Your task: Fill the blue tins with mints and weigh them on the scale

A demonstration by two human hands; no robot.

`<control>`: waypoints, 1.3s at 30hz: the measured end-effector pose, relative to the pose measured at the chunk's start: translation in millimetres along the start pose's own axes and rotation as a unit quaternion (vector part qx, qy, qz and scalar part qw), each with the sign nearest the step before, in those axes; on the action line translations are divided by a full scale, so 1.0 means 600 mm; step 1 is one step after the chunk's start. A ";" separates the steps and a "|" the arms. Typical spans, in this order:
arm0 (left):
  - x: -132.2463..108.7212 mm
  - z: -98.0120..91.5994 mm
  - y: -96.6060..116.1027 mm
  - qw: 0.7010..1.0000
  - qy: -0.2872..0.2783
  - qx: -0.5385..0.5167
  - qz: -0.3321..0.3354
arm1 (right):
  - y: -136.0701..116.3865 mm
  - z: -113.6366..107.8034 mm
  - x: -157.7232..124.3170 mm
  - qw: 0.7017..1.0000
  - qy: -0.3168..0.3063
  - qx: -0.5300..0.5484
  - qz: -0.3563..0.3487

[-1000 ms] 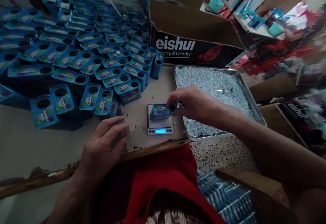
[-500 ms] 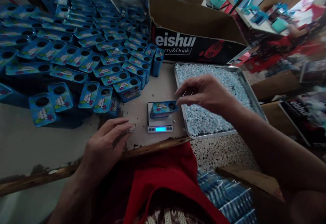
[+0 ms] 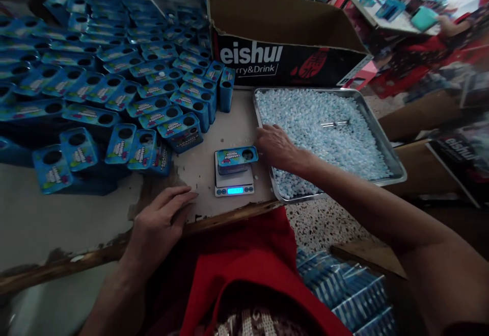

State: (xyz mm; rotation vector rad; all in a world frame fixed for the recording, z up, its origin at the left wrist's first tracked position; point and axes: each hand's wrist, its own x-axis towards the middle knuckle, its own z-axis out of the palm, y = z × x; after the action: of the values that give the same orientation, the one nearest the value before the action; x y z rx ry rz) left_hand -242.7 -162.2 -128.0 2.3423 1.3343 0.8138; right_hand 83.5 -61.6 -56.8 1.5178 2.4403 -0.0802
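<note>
A blue candy box (image 3: 236, 156) with a round hole in its top stands on a small digital scale (image 3: 234, 179) with a lit blue display. Just right of the box, my right hand (image 3: 278, 147) is lowered at the left rim of a metal tray (image 3: 395, 165). Its fingers are curled together; their tips and anything in them are hidden. Pale blue and white candies (image 3: 305, 106) fill the tray, and a metal scoop or tongs (image 3: 334, 124) lies on them. My left hand (image 3: 162, 218) rests at the table edge, fingers stretched out, holding nothing.
Many blue candy boxes (image 3: 122, 94) crowd the table's left side. Behind the tray stands an open black carton (image 3: 260, 63). A few loose candies lie around the scale. Plastic-wrapped blue packs (image 3: 344, 292) sit below on the right. Another person's arm (image 3: 451, 25) shows at the far table.
My right hand has moved down from over the box's hole to the tray's left rim. My left hand has settled onto the table edge. The view has shifted slightly.
</note>
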 end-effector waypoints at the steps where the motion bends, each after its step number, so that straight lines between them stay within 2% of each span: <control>1: -0.004 0.003 0.001 1.000 0.000 0.001 0.001 | 0.000 0.004 0.004 1.000 -0.001 -0.008 -0.004; 6: -0.023 0.011 -0.005 1.000 -0.010 0.006 -0.010 | 0.020 0.017 0.007 1.000 0.022 0.018 0.010; 11: -0.016 0.011 -0.012 1.000 -0.020 -0.010 -0.011 | 0.037 0.001 -0.010 0.994 0.040 0.093 0.048; 17: -0.005 0.028 -0.027 0.999 -0.037 -0.036 -0.010 | -0.007 -0.021 -0.012 0.997 -0.047 -0.025 0.053; 23: -0.007 0.047 -0.041 0.999 0.001 -0.039 -0.005 | -0.037 -0.002 0.010 0.986 -0.090 -0.088 0.107; 31: -0.006 0.048 -0.039 0.998 0.039 0.008 0.057 | -0.031 0.015 0.014 0.990 -0.053 -0.063 0.115; 34: -0.005 0.048 -0.038 0.997 0.047 0.016 0.065 | -0.006 0.016 -0.002 0.993 -0.007 0.052 0.109; 35: -0.006 0.048 -0.039 0.996 0.049 0.021 0.068 | 0.006 0.017 -0.012 0.983 0.025 0.136 0.119; 36: -0.006 0.049 -0.039 0.996 0.051 0.026 0.071 | 0.019 0.017 -0.025 0.958 0.067 0.243 0.138; 37: -0.006 0.050 -0.040 0.995 0.053 0.031 0.075 | 0.031 0.017 -0.041 0.910 0.117 0.364 0.159; 38: -0.006 0.050 -0.041 0.995 0.055 0.034 0.081 | 0.043 0.016 -0.059 0.841 0.166 0.483 0.178; 39: -0.005 0.051 -0.042 0.994 0.055 0.035 0.084 | 0.053 0.014 -0.079 0.760 0.205 0.588 0.187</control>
State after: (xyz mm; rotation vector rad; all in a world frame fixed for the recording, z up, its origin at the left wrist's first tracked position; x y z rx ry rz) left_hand -242.1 -152.0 -166.4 2.5246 1.2397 0.9732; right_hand 133.2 -90.3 -50.2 2.6918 2.3276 -1.6140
